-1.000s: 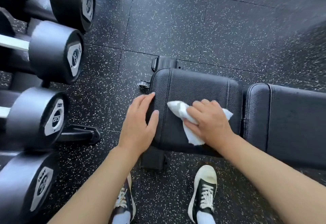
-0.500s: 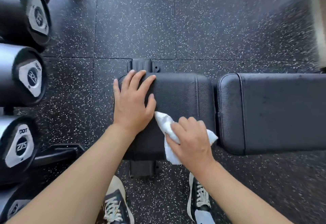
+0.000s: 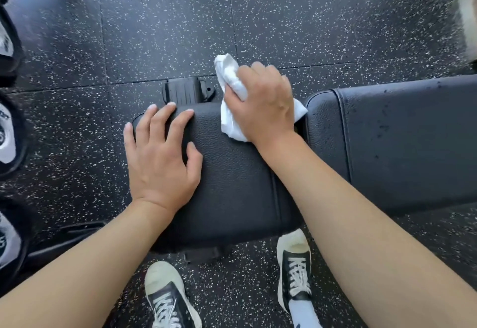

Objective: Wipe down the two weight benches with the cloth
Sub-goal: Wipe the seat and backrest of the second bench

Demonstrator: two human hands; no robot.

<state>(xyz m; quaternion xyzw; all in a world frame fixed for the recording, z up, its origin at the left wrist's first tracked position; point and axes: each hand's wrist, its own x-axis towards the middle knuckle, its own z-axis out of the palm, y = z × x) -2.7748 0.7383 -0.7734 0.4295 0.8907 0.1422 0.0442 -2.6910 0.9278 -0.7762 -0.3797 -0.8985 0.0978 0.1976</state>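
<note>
We see the black padded weight bench [image 3: 232, 185] across the middle of the frame, its seat pad at centre and its longer back pad [image 3: 402, 144] running off to the right. The right hand [image 3: 263, 105] sits at the upper edge of the seat pad, its grip clenched around a crumpled white cloth [image 3: 229, 77] (one end sticks up past the knuckles, the rest spreads under the palm onto the pad). The left hand [image 3: 160, 157] lies flat on the left part of the seat pad, fingers straight and spread, grasping nothing. Below, two black-and-white sneakers [image 3: 167, 299] stand on the speckled rubber floor [image 3: 284, 18]. Dumbbell ends [image 3: 7, 136] line the left edge.
</note>
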